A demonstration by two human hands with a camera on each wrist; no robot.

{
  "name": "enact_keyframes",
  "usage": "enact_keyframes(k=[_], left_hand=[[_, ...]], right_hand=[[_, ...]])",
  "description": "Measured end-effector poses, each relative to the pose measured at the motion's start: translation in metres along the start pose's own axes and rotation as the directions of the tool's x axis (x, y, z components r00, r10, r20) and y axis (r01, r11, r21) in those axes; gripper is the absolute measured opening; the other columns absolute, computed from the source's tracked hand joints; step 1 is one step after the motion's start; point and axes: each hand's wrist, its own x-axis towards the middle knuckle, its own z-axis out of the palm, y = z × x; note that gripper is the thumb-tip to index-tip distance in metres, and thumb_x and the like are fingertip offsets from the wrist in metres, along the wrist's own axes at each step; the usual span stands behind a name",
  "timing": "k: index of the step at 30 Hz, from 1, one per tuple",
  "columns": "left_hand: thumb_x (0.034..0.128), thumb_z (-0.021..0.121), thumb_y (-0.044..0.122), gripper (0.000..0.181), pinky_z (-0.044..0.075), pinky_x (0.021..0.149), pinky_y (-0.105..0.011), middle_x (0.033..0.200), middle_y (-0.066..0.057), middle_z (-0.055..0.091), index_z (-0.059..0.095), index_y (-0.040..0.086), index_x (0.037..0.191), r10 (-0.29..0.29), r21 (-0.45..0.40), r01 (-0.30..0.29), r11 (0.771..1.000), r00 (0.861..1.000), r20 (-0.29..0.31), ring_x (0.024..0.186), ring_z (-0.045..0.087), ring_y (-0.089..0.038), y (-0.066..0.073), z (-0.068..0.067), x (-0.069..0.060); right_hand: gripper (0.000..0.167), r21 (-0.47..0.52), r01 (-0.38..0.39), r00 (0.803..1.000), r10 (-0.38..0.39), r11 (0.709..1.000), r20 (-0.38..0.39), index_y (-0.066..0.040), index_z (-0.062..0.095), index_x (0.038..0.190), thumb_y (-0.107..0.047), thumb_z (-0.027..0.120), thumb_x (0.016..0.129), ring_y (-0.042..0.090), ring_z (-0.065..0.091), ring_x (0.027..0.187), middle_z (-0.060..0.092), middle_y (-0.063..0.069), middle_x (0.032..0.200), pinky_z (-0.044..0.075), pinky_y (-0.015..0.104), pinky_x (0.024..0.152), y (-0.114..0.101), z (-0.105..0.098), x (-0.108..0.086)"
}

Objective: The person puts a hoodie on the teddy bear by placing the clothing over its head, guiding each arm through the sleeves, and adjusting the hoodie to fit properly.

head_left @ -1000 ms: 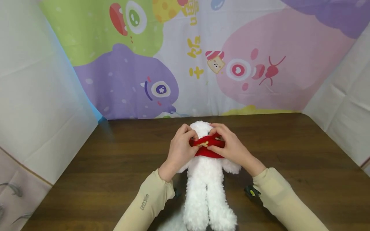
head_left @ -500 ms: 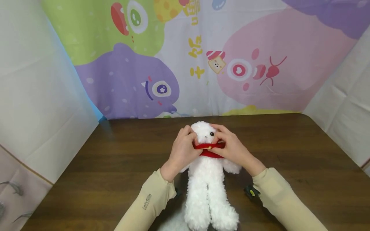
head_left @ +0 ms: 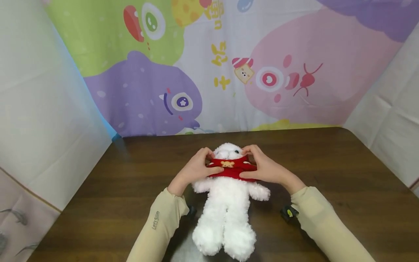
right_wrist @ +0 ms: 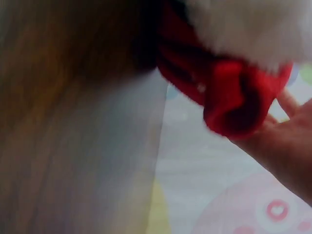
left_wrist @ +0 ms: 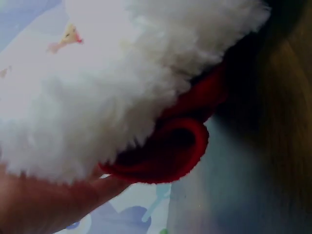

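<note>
1. A person in cream sleeves (head_left: 157,222) works with both bare hands on a white plush toy (head_left: 228,196) at a dark wooden table (head_left: 131,189).

2. The toy is over the middle of the table, face up, its head toward the backdrop (head_left: 212,112) and its feet toward the person. I can't tell whether its back rests on the wood.

3. A red top (head_left: 234,171) with a yellow bear badge (head_left: 227,164) sits bunched just below the toy's face. The toy's arms spread out beneath the hem.

4. The left hand (head_left: 195,166) grips the top's left side, thumb laid across the front, fingers bent beside the toy's head. Seen from that wrist, a red cuff curls into a loop near the hand.

5. The right hand (head_left: 269,167) grips the opposite side, thumb on the red cloth, fingers bent near a dark eye (head_left: 236,151). That wrist's blurred view shows another rolled red opening beside the hand.

6. A small black device (head_left: 289,213) sits by the right cuff. Behind, the backdrop carries green, purple and pink cartoon monsters; pale cloth walls (head_left: 49,91) flank the table.
</note>
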Motion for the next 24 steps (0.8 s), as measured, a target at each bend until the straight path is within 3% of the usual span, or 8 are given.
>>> enact_keyframes(k=[3, 6, 10, 15, 20, 24], left_hand=[[0.0756, 0.072, 0.032, 0.039, 0.047, 0.078, -0.03, 0.103, -0.001, 0.053, 0.047, 0.013, 0.099, -0.025, -0.008, 0.025, 1.0, 1.0, 0.015, 0.092, 0.053, -0.016, -0.004, 0.001, 0.0], [0.0759, 0.07, 0.037, 0.036, 0.046, 0.069, -0.028, 0.093, 0.001, 0.056, 0.048, 0.015, 0.095, -0.043, 0.051, 0.043, 0.998, 0.999, 0.004, 0.08, 0.054, -0.015, -0.002, 0.004, 0.001], [0.0765, 0.067, 0.043, 0.036, 0.041, 0.057, -0.027, 0.076, 0.001, 0.056, 0.047, 0.017, 0.09, -0.095, 0.155, 0.098, 0.983, 0.995, -0.027, 0.065, 0.051, -0.015, 0.005, 0.008, 0.001], [0.0769, 0.065, 0.048, 0.038, 0.04, 0.055, -0.027, 0.07, 0.002, 0.055, 0.05, 0.015, 0.086, -0.151, 0.228, 0.158, 0.961, 0.987, -0.048, 0.062, 0.051, -0.015, 0.01, 0.012, 0.0], [0.0791, 0.064, 0.045, 0.035, 0.042, 0.055, -0.026, 0.07, 0.001, 0.056, 0.052, 0.012, 0.083, -0.162, 0.243, 0.163, 0.956, 0.986, -0.026, 0.061, 0.051, -0.015, 0.011, 0.01, -0.002], [0.0804, 0.063, 0.043, 0.034, 0.041, 0.055, -0.026, 0.07, 0.001, 0.056, 0.053, 0.011, 0.081, -0.155, 0.244, 0.154, 0.957, 0.988, -0.014, 0.062, 0.05, -0.015, 0.009, 0.009, -0.001]], right_hand=[[0.068, 0.058, -0.017, 0.998, 0.013, 0.998, 0.064, -0.015, 0.029, 0.122, -0.026, 0.075, 0.073, 0.035, 0.021, 0.131, 0.027, 0.007, 0.129, 0.027, 0.056, 0.102, 0.009, -0.005, -0.001], [0.072, 0.068, -0.022, 0.994, 0.015, 0.997, 0.107, -0.015, 0.028, 0.122, -0.024, 0.077, 0.07, 0.036, 0.017, 0.132, 0.025, 0.007, 0.131, 0.024, 0.056, 0.103, 0.016, -0.008, -0.001], [0.065, -0.003, 0.022, 0.998, -0.022, 1.0, 0.063, -0.011, 0.033, 0.114, -0.021, 0.078, 0.069, 0.034, 0.028, 0.125, 0.033, 0.009, 0.122, 0.031, 0.053, 0.1, 0.019, -0.006, 0.005], [0.055, -0.066, 0.042, 0.999, -0.041, 0.997, 0.01, -0.009, 0.036, 0.106, -0.01, 0.077, 0.068, 0.028, 0.038, 0.114, 0.04, 0.009, 0.114, 0.041, 0.047, 0.093, 0.018, 0.0, 0.01], [0.049, -0.093, 0.022, 1.0, -0.023, 0.995, -0.004, -0.01, 0.039, 0.103, -0.01, 0.075, 0.07, 0.028, 0.046, 0.11, 0.047, 0.009, 0.115, 0.046, 0.041, 0.088, 0.012, 0.001, 0.011], [0.045, -0.165, -0.037, 0.999, 0.03, 0.986, -0.045, -0.012, 0.042, 0.097, -0.016, 0.077, 0.068, 0.022, 0.054, 0.095, 0.056, 0.008, 0.106, 0.049, 0.036, 0.079, 0.009, 0.002, 0.012]])
